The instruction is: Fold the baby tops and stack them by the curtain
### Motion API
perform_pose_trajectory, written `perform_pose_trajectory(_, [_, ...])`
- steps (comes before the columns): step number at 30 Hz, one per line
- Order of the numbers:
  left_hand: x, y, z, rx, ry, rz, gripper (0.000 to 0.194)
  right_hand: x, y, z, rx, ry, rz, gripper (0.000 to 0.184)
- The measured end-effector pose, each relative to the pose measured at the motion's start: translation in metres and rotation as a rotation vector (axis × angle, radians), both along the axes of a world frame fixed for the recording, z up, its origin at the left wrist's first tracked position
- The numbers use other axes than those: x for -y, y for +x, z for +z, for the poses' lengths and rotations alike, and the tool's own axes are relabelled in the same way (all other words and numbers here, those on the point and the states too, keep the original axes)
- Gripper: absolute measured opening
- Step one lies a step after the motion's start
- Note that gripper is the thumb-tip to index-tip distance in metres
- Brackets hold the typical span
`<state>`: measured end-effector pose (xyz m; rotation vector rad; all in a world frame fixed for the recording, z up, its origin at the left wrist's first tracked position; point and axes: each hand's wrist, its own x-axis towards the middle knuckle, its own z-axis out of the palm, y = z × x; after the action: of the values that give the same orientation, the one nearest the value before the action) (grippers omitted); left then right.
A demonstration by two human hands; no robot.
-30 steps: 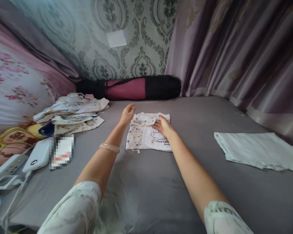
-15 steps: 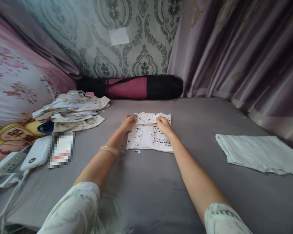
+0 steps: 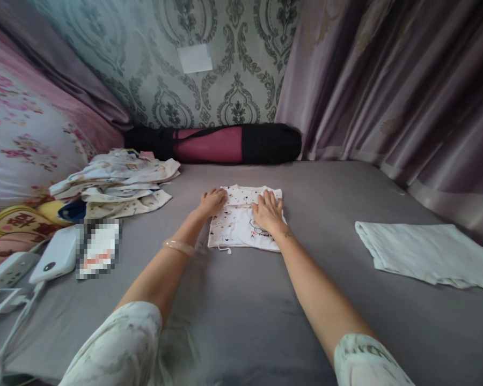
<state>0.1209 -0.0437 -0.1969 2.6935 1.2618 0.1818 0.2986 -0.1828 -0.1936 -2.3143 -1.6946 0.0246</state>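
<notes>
A small white printed baby shirt point(image 3: 229, 225) lies folded on the grey bed sheet point(image 3: 241, 300), with its far part turned over toward me. Small dark and brown motifs dot it, and a drawn figure with lettering is partly covered by my right wrist. A thin tie sticks out at its near edge. My left hand point(image 3: 213, 202) rests on the shirt's left edge, fingers extended. Flat across the right side of the folded part lies my right hand point(image 3: 268, 209), its fingers spread.
At the left is a pile of baby clothes point(image 3: 116, 179), with a white power bank point(image 3: 56, 254), a power strip point(image 3: 10, 273) and cables nearer me. A folded pale cloth point(image 3: 426, 252) lies at the right. A black and maroon rolled bag point(image 3: 209, 145) lies along the wall.
My right hand has gone from pinching the shirt's folded edge to lying flat on it with spread fingers. The left hand's fingers have also straightened out. The shirt stays in place.
</notes>
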Motion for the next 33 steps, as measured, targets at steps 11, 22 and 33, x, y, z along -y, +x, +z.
perform_pose_trajectory(11, [0.039, 0.056, 0.002, 0.001, 0.137, -0.061, 0.051, -0.006, -0.005, 0.003, -0.004, -0.016, 0.188, 0.053])
perform_pose_trajectory(22, [0.038, 0.057, -0.006, -0.037, 0.022, -0.011, 0.057, -0.007, -0.006, -0.001, -0.062, -0.062, 0.16, 0.052])
perform_pose_trajectory(33, [0.035, 0.049, -0.001, -0.003, 0.057, 0.085, 0.064, -0.008, 0.003, -0.007, 0.025, 0.079, -0.053, 0.055])
